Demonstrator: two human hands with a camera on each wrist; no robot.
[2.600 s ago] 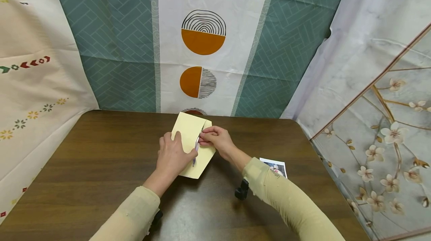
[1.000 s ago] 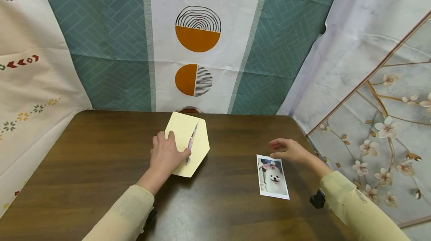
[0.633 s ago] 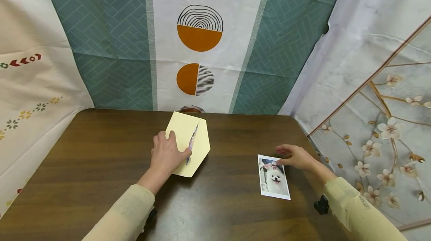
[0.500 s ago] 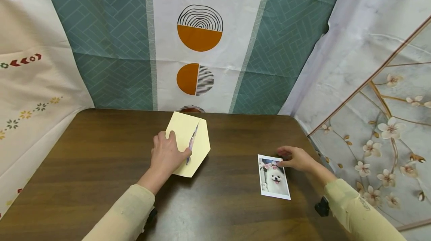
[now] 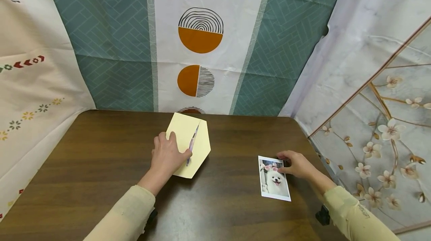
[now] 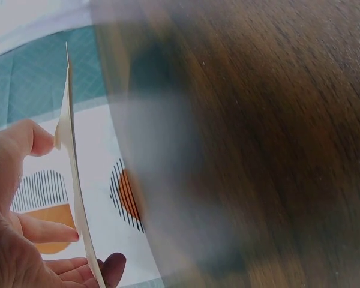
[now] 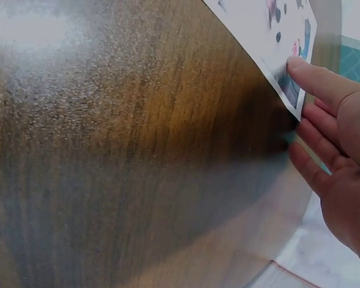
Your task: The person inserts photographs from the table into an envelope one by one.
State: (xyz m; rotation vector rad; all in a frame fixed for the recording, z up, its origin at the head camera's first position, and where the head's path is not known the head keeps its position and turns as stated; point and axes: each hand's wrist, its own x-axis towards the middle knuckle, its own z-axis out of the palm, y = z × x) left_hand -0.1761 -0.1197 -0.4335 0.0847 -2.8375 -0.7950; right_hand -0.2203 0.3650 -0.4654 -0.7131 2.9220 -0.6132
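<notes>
A pale yellow envelope (image 5: 202,140) is held tilted above the back of the table, its slit parted and a purplish strip showing inside. My left hand (image 5: 168,155) grips it by the left side; the left wrist view shows the envelope (image 6: 75,174) edge-on, with the thumb on one face and fingertips curling round behind. At the right lies a white-bordered photo (image 5: 274,185) of a fluffy white dog wearing pink flowers. My right hand (image 5: 297,165) pinches its upper right corner. In the right wrist view the thumb rests on the printed face of the photo (image 7: 246,30), other fingers at its edge.
Both hands work over a dark brown wooden table (image 5: 107,151). A teal and white patterned cloth (image 5: 229,46) hangs behind it, and a marble-patterned floral cloth (image 5: 387,132) borders the right side. A cream cloth (image 5: 43,84) hangs at the left.
My right hand has let go of the envelope's slit, moved right to the photo and come down on its upper right corner. The left hand keeps its grip on the envelope.
</notes>
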